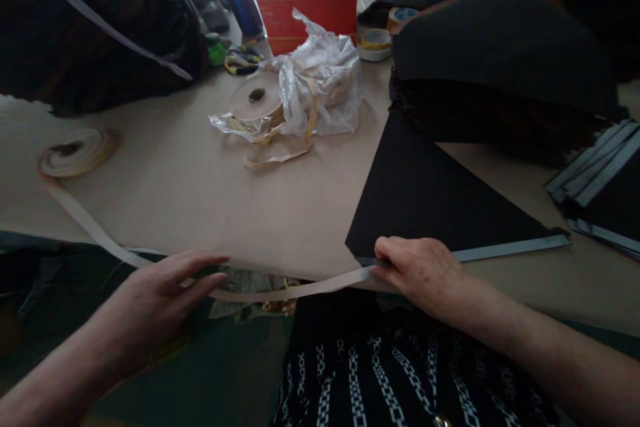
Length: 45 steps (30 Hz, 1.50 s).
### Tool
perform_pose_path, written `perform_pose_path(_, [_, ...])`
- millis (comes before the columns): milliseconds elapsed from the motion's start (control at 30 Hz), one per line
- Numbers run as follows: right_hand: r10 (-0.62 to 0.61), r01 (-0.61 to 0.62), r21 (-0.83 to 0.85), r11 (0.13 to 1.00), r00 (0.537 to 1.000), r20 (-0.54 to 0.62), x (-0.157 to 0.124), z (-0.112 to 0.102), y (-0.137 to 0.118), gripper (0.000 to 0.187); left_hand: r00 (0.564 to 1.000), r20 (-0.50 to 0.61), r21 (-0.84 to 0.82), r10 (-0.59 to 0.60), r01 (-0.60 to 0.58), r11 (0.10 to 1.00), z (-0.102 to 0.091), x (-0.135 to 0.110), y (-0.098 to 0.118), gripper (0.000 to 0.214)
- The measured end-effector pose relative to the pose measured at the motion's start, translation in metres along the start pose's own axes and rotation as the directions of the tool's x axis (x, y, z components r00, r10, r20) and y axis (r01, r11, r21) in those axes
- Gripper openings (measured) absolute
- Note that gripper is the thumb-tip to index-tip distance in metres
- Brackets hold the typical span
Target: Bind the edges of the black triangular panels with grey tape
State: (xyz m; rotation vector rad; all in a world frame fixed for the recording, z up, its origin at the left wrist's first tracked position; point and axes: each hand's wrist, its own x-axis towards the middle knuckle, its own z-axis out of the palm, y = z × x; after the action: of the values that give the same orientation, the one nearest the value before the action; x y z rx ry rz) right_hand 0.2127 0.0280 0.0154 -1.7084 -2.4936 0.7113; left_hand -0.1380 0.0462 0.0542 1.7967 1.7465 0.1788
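A pale tape strip point(280, 292) runs with its long axis roughly side to side along the near edge of the desk point(210, 200). It comes off a flat tape roll point(77, 150) lying far out to the strip's left end, slants down toward the person, then sags slightly between the two hands. The left hand point(155, 297) lies over the strip with fingers stretched out almost flat, its grip loose and open, fingertips pointing toward the strip's right end. The right hand point(423, 273) has its grip closed, thumb and fingers pinching the strip's right end down onto the near corner of a black sheet point(425, 193). Along that sheet's near edge a grey band point(510, 248) carries on in line with the strip.

The desk is tan and matte, in a dim, cluttered workroom. Behind the strip, toward the middle of the desk, sits a crumpled plastic bag point(320, 83) holding more rolls, with a red box point(310, 17) beyond it. A stack of black sheets point(500, 73) stands behind the single sheet. Nothing lies across the strip between the hands.
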Motion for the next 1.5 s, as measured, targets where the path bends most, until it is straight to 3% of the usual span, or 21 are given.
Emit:
perform_pose_path(67, [0.020,-0.022,-0.073,0.997,1.000,-0.021,0.005,0.005,-0.002,0.019,0.975,0.039,0.004,0.217,-0.217,0.976,0.026,-0.003,0.032,0.029])
perform_pose_path(167, [0.052,-0.053,-0.066,0.996,0.999,-0.011,0.008,0.001,-0.001,0.025,0.865,0.120,0.048,0.487,-0.495,0.868,0.067,-0.007,0.076,0.020])
perform_pose_path(233, [0.066,-0.067,0.057,0.996,0.998,0.009,0.005,-0.006,0.001,0.023,0.848,0.150,0.181,0.508,-0.529,0.829,0.088,-0.007,0.098,0.013])
perform_pose_path(300, [0.056,-0.056,0.222,0.973,0.998,0.008,0.000,-0.014,0.004,0.019,0.868,0.151,0.313,0.472,-0.495,0.811,0.102,-0.006,0.114,0.005])
perform_pose_path(367, [0.029,-0.028,0.344,0.939,1.000,0.003,-0.008,-0.020,0.008,0.018,0.885,0.138,0.380,0.444,-0.461,0.802,0.109,-0.005,0.123,0.010])
perform_pose_path(500, [-0.034,0.042,0.433,0.900,0.999,-0.025,-0.021,-0.021,0.009,0.023,0.896,0.106,0.447,0.430,-0.429,0.785,0.114,0.000,0.131,0.007])
perform_pose_path(600, [-0.014,0.052,0.484,0.874,0.997,-0.081,-0.022,-0.015,0.005,0.020,0.906,0.119,0.474,0.406,-0.411,0.778,0.114,0.004,0.135,0.004])
perform_pose_path(800, [0.059,-0.088,0.525,0.847,0.996,0.072,-0.021,0.000,-0.004,0.009,0.900,0.201,0.512,0.387,-0.433,0.742,0.105,0.012,0.144,0.006])
perform_pose_path(1100, [0.012,-0.045,0.382,0.923,0.996,0.089,-0.020,0.012,-0.002,0.006,0.880,0.295,0.505,0.373,-0.475,0.721,0.096,0.022,0.146,0.024])
perform_pose_path(1367, [0.010,-0.028,0.254,0.967,0.997,0.070,-0.016,0.012,-0.007,0.004,0.859,0.239,0.467,0.452,-0.510,0.722,0.101,0.020,0.138,0.014])
perform_pose_path(1500, [0.015,-0.031,0.229,0.973,0.997,0.072,-0.015,0.010,-0.011,0.005,0.829,0.295,0.406,0.475,-0.559,0.723,0.103,0.017,0.137,0.015])
